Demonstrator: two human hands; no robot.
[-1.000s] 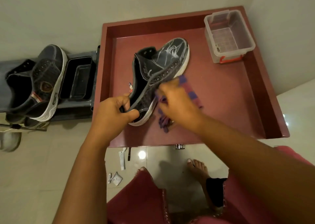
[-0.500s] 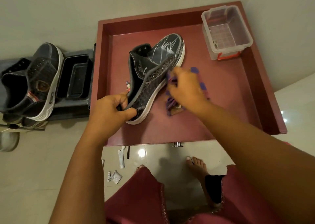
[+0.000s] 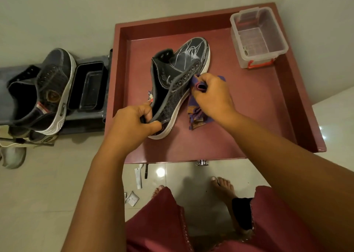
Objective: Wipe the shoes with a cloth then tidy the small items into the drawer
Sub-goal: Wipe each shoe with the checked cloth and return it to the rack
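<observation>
Resting in drawer [image 3: 298, 106], shoe [image 3: 178, 83], clear bin [image 3: 258, 37]

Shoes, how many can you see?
2: one shoe in the drawer, held by the left hand; another on the rack outside. More may hide underneath.

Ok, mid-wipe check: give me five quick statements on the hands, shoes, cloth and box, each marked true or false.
1. The left hand grips the heel of the black sneaker. True.
2. The right hand is empty. False: it holds the purple cloth.
3. The clear plastic box stands in the red drawer. True.
4. The second sneaker lies in the drawer too. False: it rests on the grey rack outside.
5. The box has a lid on. False: it is open.
</observation>
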